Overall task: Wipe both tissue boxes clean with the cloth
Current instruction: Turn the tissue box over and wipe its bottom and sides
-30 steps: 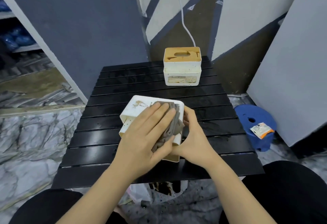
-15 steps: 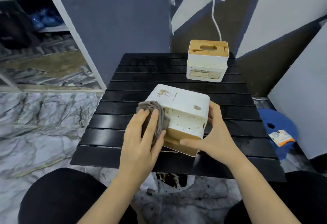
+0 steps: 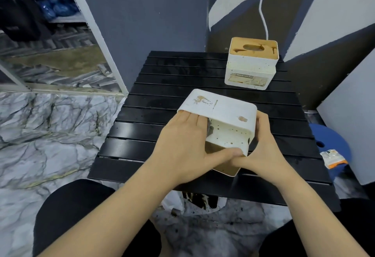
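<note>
We hold the near tissue box (image 3: 225,120) tipped on the black counter (image 3: 162,135): left hand (image 3: 182,147) flat against its left side, straight fingers (image 3: 190,117) pressing the grey cloth (image 3: 210,129), mostly hidden; right hand (image 3: 263,147) curled round its right edge. The second tissue box (image 3: 251,68) stands upright well behind the near box, stained.

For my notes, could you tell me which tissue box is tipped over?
The near tissue box, held between both hands; the far tissue box stands upright, untouched.
</note>
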Motion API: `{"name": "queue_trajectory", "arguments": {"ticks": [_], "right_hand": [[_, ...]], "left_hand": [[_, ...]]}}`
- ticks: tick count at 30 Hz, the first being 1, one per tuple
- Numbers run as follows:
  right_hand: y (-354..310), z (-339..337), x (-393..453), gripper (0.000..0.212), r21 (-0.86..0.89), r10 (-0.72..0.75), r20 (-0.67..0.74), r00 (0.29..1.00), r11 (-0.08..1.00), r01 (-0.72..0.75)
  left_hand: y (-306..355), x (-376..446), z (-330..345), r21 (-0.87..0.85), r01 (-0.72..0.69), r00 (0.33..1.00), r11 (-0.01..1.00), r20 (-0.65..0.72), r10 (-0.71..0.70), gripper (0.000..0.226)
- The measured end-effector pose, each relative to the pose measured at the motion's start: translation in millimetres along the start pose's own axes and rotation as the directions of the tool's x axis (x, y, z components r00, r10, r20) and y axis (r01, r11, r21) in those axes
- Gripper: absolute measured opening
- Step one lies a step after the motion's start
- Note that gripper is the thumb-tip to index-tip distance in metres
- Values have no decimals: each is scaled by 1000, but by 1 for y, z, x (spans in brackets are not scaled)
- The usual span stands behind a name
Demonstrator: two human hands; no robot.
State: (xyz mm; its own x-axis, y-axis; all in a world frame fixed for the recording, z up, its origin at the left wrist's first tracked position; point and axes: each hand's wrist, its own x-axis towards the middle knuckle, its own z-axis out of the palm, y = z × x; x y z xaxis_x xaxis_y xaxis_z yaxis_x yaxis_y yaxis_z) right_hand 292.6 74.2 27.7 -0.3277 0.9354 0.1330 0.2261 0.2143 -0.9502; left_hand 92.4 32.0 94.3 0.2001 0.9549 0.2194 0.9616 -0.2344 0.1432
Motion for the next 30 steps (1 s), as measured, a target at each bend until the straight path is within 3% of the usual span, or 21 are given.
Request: {"name": "queue_trajectory", "arguments": {"ticks": [7, 13, 16, 26, 30], "right_hand": [[0, 2, 1, 114, -15, 1, -5, 1000, 1000, -1], [7, 9, -3, 118, -18, -17, -77, 997, 1000, 15], [5, 7, -1, 117, -17, 9, -52, 999, 1000, -10], [5, 2, 1, 110, -36, 40, -25, 999, 999, -40], [3, 2, 0, 106, -41, 48, -18, 999, 998, -49]], "left_hand": [[-14, 5, 1, -78, -31, 994, 996, 103, 39, 89], [-26, -16, 8, -204, -128, 991, 971, -51, 120, 29], [-36, -36, 18, -256, -164, 985, 953, -102, 142, 51], [20, -60, 32, -14, -238, 953, 971, -195, 231, 53], [44, -42, 34, 43, -107, 986, 993, -124, 111, 61]]}}
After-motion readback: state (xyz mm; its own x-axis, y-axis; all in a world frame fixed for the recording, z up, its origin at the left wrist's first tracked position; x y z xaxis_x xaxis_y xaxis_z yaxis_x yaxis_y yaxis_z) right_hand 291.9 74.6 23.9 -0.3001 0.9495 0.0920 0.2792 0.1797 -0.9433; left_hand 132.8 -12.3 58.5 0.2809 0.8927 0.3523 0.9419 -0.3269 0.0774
